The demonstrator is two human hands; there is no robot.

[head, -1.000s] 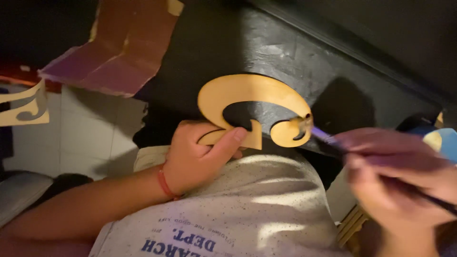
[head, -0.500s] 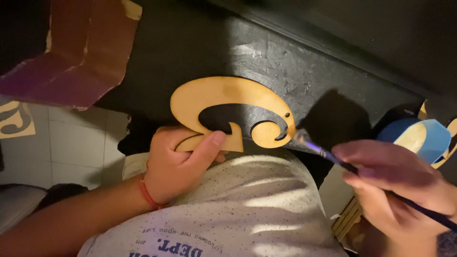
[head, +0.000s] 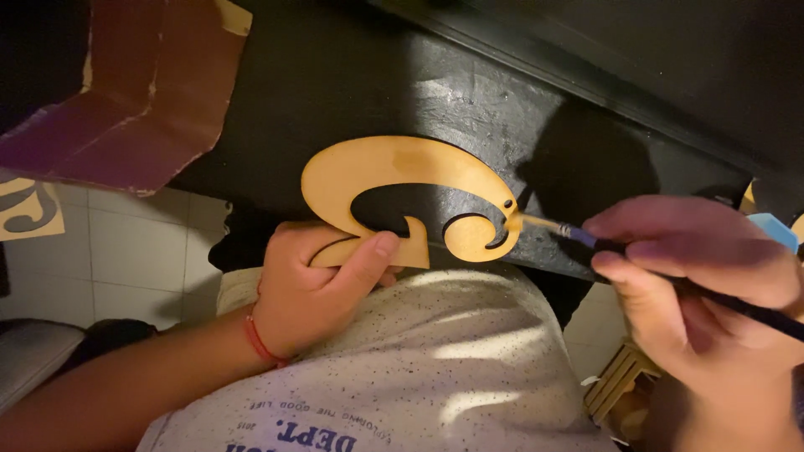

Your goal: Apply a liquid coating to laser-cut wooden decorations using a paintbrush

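1. A flat wooden scroll-shaped cutout (head: 402, 180) is held over the edge of a black work surface (head: 335, 75), partly above the person's lap.
2. The cutout is gripped at its lower stem by the left hand (head: 322, 285); the thumb is pressed on the front face and the fingers are curled closed behind it.
3. A red cord bracelet (head: 261, 343) is worn on the left wrist.
4. A thin paintbrush (head: 578, 234) is pinched in the closed fingers of the right hand (head: 695, 276); its dark handle extends toward the right edge of the view.
5. The brush tip is placed against the right edge of the cutout, just beside the small curl and the small round hole.
6. A speckled white shirt (head: 435, 368) is seen below the cutout.
7. A purple-brown cardboard piece (head: 134, 92) lies at upper left, well apart from both hands.
8. A tiled floor (head: 126, 251) is visible at left, with a second scroll-patterned piece (head: 29, 209) resting on it.
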